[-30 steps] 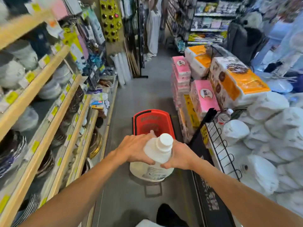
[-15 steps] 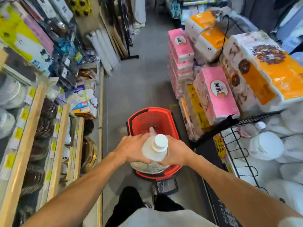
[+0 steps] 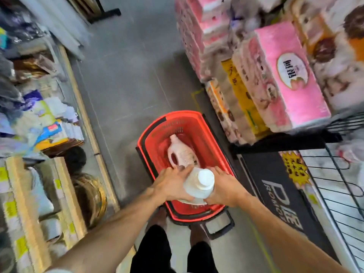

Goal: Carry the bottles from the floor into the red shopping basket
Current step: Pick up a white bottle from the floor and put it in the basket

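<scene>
Over the near end of the red plastic shopping basket [image 3: 142, 143], the grip is two-handed: left hand [image 3: 171, 185] and right hand [image 3: 225, 187] clasp a white plastic bottle with a round white cap [image 3: 199, 183], long axis upright. A pinkish handled jug-shaped bottle [image 3: 181, 153] lies on its side toward the basket's far end, so a straight lowering should probably clear it.

Both hands, left [image 3: 171, 183] and right [image 3: 224, 189], grip a white bottle [image 3: 199, 184] at lower centre, over the red basket [image 3: 212, 146]. A pink jug [image 3: 182, 153] lies inside the basket. Pink packs [image 3: 285, 75] fill the upper right.
</scene>
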Tool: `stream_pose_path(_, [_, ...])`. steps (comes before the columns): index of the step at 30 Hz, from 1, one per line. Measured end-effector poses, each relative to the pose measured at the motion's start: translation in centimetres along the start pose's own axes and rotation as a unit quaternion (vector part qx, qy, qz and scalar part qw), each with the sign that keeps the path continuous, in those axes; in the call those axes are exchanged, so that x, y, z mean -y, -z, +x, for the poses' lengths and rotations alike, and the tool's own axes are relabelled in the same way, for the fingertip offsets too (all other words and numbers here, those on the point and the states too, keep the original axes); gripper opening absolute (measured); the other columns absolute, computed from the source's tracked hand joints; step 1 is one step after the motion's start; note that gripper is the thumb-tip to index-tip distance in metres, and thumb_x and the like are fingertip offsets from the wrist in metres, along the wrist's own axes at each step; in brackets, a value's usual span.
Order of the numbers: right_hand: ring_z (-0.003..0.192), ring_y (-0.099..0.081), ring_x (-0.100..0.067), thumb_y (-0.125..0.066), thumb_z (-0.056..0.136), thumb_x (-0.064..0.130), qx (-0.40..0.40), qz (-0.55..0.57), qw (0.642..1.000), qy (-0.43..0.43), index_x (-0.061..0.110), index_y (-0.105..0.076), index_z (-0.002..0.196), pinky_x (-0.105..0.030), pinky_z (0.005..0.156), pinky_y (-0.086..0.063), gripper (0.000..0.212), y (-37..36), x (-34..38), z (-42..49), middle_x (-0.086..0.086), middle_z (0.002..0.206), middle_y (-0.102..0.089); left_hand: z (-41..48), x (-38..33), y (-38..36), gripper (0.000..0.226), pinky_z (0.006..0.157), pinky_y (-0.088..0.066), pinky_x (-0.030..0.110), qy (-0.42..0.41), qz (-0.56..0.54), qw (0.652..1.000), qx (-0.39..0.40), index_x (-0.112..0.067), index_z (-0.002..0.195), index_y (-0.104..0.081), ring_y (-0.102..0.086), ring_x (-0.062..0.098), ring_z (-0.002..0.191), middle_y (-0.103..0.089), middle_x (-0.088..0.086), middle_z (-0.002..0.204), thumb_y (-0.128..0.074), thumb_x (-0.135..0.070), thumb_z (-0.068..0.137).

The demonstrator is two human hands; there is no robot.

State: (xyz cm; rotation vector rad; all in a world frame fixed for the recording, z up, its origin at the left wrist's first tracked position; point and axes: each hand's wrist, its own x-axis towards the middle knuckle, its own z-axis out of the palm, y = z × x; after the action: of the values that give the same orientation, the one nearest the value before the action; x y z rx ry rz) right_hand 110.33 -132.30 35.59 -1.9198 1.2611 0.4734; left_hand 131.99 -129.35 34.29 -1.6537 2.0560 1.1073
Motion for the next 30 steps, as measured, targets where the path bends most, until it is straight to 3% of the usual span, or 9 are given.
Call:
stream_pose_path(6, [0.124,-0.055,-0.025,-0.066,0.055,0.066,0.015,0.044,0.998,-0.039,0.024,-0.038,0.143,-0.038,0.101,-0.048,0.102,-7.1,-4.1,8.9,0.002,0.131,-0.051,9.3,5.6,-5.7,0.132,0.105,-0.045,0.046,-0.007,0.022,0.997,0.075,-0.034,0.157,-0.013,-0.058,0.034,0.124,-0.05,-0.001,0.149,-0.046,-0.102,0.049])
stream_pose_path(9, [0.123,-0.055,-0.026,-0.061,0.053,0.067,0.009,0.102,0.992,-0.072,0.023,-0.037,0.143,-0.041,0.096,-0.05,0.102,-12.1,-6.8,12.1,0.002,0.13,-0.051,14.3,7.0,-8.3,0.124,0.096,-0.051,0.044,-0.048,0.067,0.992,0.092,-0.036,0.15,-0.024,-0.065,0.035,0.112,-0.06,0.001,0.135,-0.047,-0.105,0.05])
stream_pose_path(15, [0.117,-0.059,-0.028,-0.079,0.056,0.052,-0.032,0.221,0.959,-0.176,0.03,-0.036,0.145,-0.04,0.091,-0.052,0.101,-20.7,-11.6,15.5,0.003,0.136,-0.05,24.1,7.6,-13.6,0.106,0.075,-0.05,0.037,-0.164,0.178,0.959,0.147,-0.034,0.137,-0.039,-0.069,0.034,0.095,-0.066,0.0,0.114,-0.058,-0.097,0.055])
stream_pose_path(19, [0.127,-0.054,-0.03,-0.073,0.049,0.06,-0.024,0.273,0.933,-0.233,0.027,-0.033,0.149,-0.043,0.099,-0.049,0.113,-24.8,-14.1,17.6,0.0,0.145,-0.046,28.8,7.7,-17.4,0.102,0.075,-0.053,0.037,-0.205,0.206,0.944,0.158,-0.039,0.131,-0.04,-0.07,0.029,0.092,-0.068,-0.004,0.107,-0.06,-0.099,0.051])
stream_pose_path(22, [0.127,-0.051,-0.033,-0.068,0.061,0.062,-0.021,0.267,0.928,-0.259,0.026,-0.035,0.149,-0.044,0.097,-0.049,0.1,-26.8,-15.5,19.1,-0.003,0.14,-0.046,31.1,7.5,-19.8,0.1,0.078,-0.054,0.039,-0.208,0.231,0.937,0.158,-0.034,0.137,-0.04,-0.07,0.033,0.098,-0.07,0.002,0.112,-0.06,-0.094,0.059])
stream_pose_path(24, [0.12,-0.056,-0.037,-0.07,0.08,0.046,-0.066,0.253,0.914,-0.311,0.02,-0.038,0.144,-0.046,0.091,-0.049,0.077,-26.9,-16.0,19.3,-0.009,0.134,-0.048,32.1,6.9,-20.4,0.093,0.086,-0.053,0.044,-0.144,0.223,0.954,0.137,-0.027,0.146,-0.035,-0.066,0.037,0.11,-0.063,0.009,0.131,-0.06,-0.081,0.075])
stream_pose_path(27, [0.117,-0.059,-0.037,-0.069,0.086,0.035,-0.088,0.222,0.904,-0.355,0.017,-0.036,0.145,-0.046,0.089,-0.05,0.07,-25.5,-15.2,18.1,-0.011,0.135,-0.048,31.6,4.6,-18.8,0.069,0.084,-0.053,0.043,-0.071,0.237,0.966,0.073,-0.021,0.152,-0.031,-0.062,0.035,0.117,-0.044,0.011,0.149,-0.054,-0.054,0.097])
stream_pose_path(30, [0.12,-0.054,-0.035,-0.068,0.086,0.036,-0.074,0.175,0.926,-0.326,0.016,-0.035,0.142,-0.044,0.091,-0.049,0.068,-22.9,-13.9,16.7,-0.011,0.132,-0.048,29.2,2.0,-16.2,0.066,0.088,-0.051,0.043,-0.119,0.293,0.947,0.062,-0.02,0.15,-0.034,-0.055,0.032,0.123,-0.042,0.013,0.15,-0.059,-0.044,0.094])
